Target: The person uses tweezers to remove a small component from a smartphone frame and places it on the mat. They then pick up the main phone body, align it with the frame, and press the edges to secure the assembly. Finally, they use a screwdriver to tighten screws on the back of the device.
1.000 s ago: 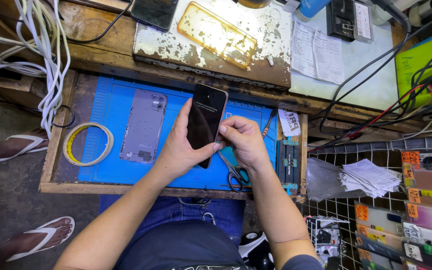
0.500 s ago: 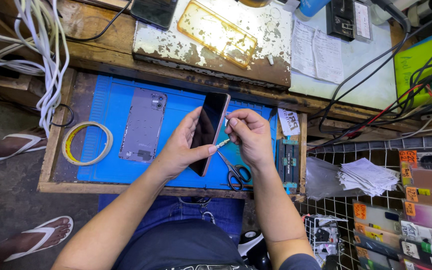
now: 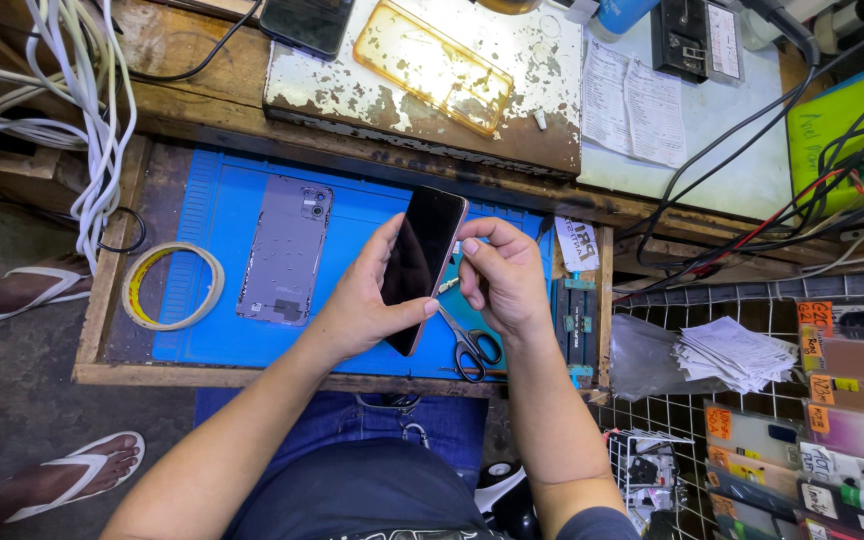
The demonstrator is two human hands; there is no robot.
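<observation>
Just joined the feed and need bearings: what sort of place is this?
Most likely a small phone repair stall. The left hand holds a dark phone over a blue work mat, a detached purple back cover lies on it, and packaged phone cases hang on a wire rack.

Counts from the head view: 2 hands in frame, left hand (image 3: 367, 310) and right hand (image 3: 502, 280). 1 dark phone (image 3: 424, 262) between them. 1 purple back cover (image 3: 285, 250) on 1 blue mat (image 3: 202, 300). 1 roll of tape (image 3: 172, 286). 1 pair of scissors (image 3: 470, 345). 1 yellowed clear case (image 3: 434, 64) on 1 chipped white board (image 3: 352, 90). 1 more dark phone (image 3: 307, 22) at the top edge. 2 printed paper sheets (image 3: 637, 105). 1 stack of folded papers (image 3: 737, 355). 2 feet in white flip-flops (image 3: 72, 475) at left. White cable bundle (image 3: 82, 90): strands too tangled to count. Packaged cases (image 3: 852, 400) at right: several, partly cut off, count unclear.
</observation>
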